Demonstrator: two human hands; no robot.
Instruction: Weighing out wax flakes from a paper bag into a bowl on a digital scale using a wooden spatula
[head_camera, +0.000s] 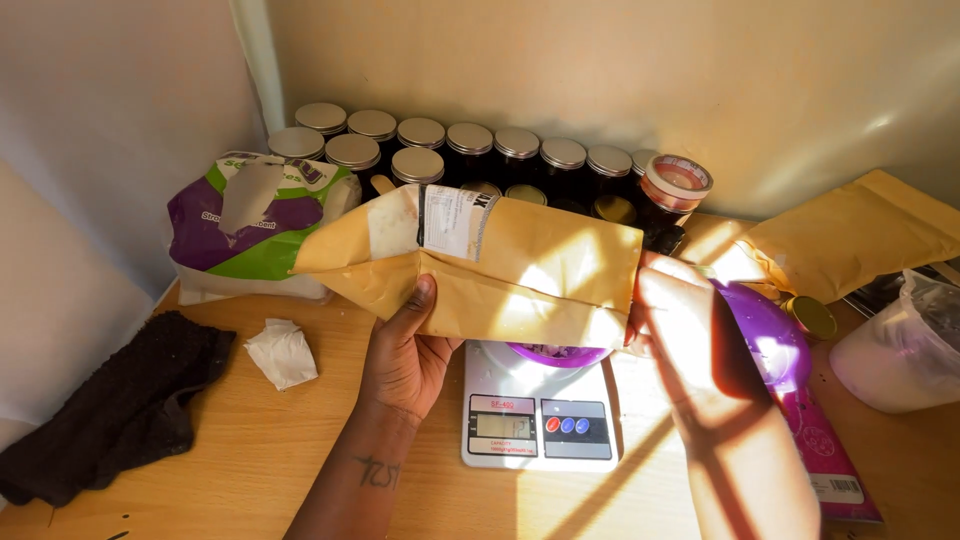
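Left hand (405, 355), right hand (690, 330) grip envelope (500, 270); wooden table (260, 450)

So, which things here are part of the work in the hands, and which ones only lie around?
In use:
- left hand and right hand, both holding the tan paper bag
- purple bowl on the digital scale, under the bag

Lying about:
- lidded jars
- crumpled tissue
- dark cloth
- second tan bag

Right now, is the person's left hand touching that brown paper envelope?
Touching. The head view shows the left hand gripping the brown envelope, thumb pressed on its front.
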